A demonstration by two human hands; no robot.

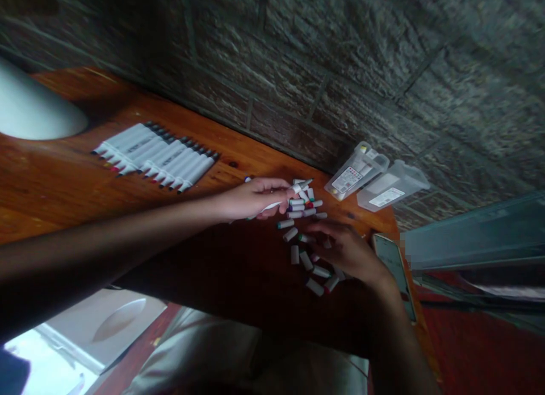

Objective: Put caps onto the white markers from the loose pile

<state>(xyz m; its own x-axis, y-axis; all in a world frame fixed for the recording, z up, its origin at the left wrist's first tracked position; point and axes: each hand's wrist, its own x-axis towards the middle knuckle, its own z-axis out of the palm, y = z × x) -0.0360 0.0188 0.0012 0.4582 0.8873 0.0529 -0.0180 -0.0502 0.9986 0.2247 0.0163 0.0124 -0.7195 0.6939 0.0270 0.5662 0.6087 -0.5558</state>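
Note:
My left hand (pixel 255 199) is closed around a white marker (pixel 302 186) whose grey, pointed end sticks out to the right, without a cap over it. Below and right of that tip lies a scatter of loose marker caps (pixel 314 287), white with coloured ends in green, red and purple. Over the right side of these caps reaches my right hand (pixel 347 250), palm down, its fingers apart and the index finger stretched left near a green-ended cap (pixel 304 238). Part of the pile under this hand is hidden.
A row of white markers (pixel 157 156) lies on the wooden table (pixel 238 142) at the left. Two clear plastic cases (pixel 394 185) with labels stand by the stone wall (pixel 289 100). A phone (pixel 394 270) lies at the right edge, a white rounded object (pixel 38 105) far left.

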